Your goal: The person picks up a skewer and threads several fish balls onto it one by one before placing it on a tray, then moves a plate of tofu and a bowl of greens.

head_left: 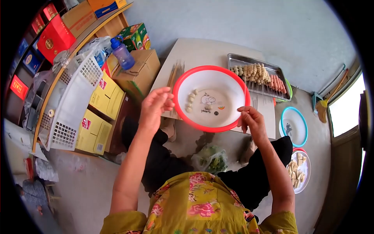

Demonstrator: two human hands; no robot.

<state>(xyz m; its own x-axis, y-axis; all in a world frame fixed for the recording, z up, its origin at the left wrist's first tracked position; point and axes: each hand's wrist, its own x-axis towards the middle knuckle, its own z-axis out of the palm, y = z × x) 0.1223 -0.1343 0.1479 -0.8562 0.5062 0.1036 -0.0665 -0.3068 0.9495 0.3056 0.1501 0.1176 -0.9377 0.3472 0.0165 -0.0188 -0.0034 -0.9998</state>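
Flanking a red-rimmed basin (210, 121) at the table (194, 52), a person holds the left hand (156, 104) half open, fingers loosely curled, beside one rim. The right hand (252, 121) narrows its fingertips at the other; its hold cannot be told. Pale pieces (190, 102) line the basin's inside.

Entry to basin (211, 68): from above, btwn rim sides. Rear lane: tabletop (206, 50) btwn loose skewers (176, 74) (L) & metal tray (243, 60) (R). Obstructions: carton (142, 70) near tabletop L edge; bagged greens (212, 160) at floor lvl.
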